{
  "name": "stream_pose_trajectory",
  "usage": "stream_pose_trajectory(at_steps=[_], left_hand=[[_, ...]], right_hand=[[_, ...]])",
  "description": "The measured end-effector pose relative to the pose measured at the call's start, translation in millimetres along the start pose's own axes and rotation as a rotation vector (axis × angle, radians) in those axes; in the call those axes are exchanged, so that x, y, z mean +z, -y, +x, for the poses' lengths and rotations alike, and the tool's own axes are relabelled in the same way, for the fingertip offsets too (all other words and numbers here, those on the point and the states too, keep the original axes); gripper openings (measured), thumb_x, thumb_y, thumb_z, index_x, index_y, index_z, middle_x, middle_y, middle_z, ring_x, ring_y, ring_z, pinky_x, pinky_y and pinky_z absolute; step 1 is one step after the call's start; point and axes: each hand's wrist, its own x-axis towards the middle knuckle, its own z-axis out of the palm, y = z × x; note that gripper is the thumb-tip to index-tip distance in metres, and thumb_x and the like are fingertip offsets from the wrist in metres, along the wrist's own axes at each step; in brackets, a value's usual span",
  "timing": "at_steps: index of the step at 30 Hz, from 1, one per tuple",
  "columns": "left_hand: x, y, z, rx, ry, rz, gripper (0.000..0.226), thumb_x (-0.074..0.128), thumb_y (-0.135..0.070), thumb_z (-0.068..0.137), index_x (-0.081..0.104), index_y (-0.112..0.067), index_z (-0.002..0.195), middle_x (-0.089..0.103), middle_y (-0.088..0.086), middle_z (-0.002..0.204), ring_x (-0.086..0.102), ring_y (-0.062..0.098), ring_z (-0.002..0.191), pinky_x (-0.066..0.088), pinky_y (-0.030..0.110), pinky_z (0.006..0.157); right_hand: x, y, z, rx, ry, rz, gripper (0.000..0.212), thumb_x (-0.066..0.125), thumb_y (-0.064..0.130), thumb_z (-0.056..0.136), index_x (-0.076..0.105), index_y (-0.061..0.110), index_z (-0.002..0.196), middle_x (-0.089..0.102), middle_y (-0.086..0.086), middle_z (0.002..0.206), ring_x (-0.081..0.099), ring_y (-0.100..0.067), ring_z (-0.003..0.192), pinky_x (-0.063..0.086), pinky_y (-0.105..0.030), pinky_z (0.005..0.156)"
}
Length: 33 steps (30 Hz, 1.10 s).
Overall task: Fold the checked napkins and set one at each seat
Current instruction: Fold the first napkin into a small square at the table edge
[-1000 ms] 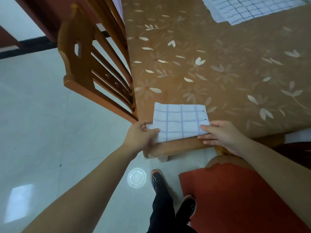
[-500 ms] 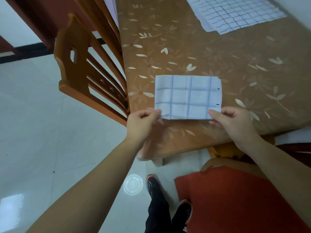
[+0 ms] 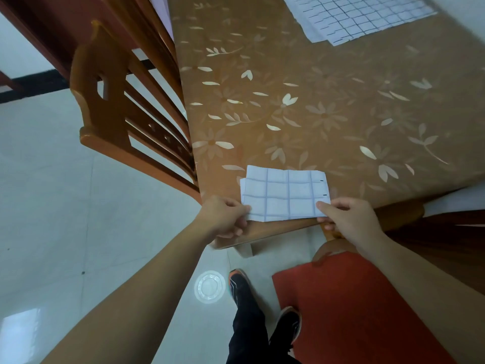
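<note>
A folded white napkin with blue checks (image 3: 286,194) lies at the near corner of the table (image 3: 328,122), which has a brown flowered cover. My left hand (image 3: 223,215) pinches the napkin's near left corner. My right hand (image 3: 346,216) pinches its near right corner. The napkin's layers are slightly offset at the left edge. A stack of unfolded checked napkins (image 3: 359,17) lies flat at the far right of the table.
A wooden slat-back chair (image 3: 126,119) stands against the table's left side. A chair with a red seat (image 3: 354,306) is at the near right, below my right arm. My feet in dark shoes (image 3: 238,285) stand on the pale tiled floor.
Half a second ago the napkin was farther in on the table; both hands have drawn it back to the near corner. Its left layers now sit slightly offset.
</note>
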Motion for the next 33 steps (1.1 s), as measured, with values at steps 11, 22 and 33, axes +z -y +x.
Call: stream_pose_trajectory(at_steps=[11,22,33], left_hand=[[4.6,-15.4,-1.7,0.244,-0.134,-0.513,0.014,0.072,-0.018,0.087,0.074,-0.007,0.079,0.073,0.011,0.076,0.067,0.017,0.069,0.053,0.023,0.061],[13.0,13.9,8.2,0.003,0.012,-0.430,0.024,0.077,-0.024,0.082,0.074,0.000,0.088,0.073,0.011,0.074,0.067,0.013,0.062,0.057,0.023,0.061],[2.3,16.1,11.9,-0.086,0.044,-0.399,0.021,0.081,-0.016,0.077,0.072,0.001,0.085,0.072,0.012,0.070,0.069,0.018,0.067,0.060,0.029,0.068]], right_hand=[[-11.3,35.9,-5.8,0.037,-0.060,0.270,0.017,0.076,0.010,0.080,0.068,-0.001,0.090,0.070,-0.009,0.093,0.071,-0.013,0.078,0.058,-0.032,0.080],[-9.7,-0.8,-15.6,0.318,0.259,0.202,0.023,0.068,0.023,0.089,0.067,0.009,0.107,0.075,-0.011,0.097,0.067,-0.018,0.068,0.052,-0.027,0.061],[-14.7,-8.7,-13.6,0.284,0.186,0.204,0.023,0.069,0.016,0.088,0.067,-0.001,0.103,0.072,-0.013,0.091,0.067,-0.021,0.072,0.054,-0.031,0.067]])
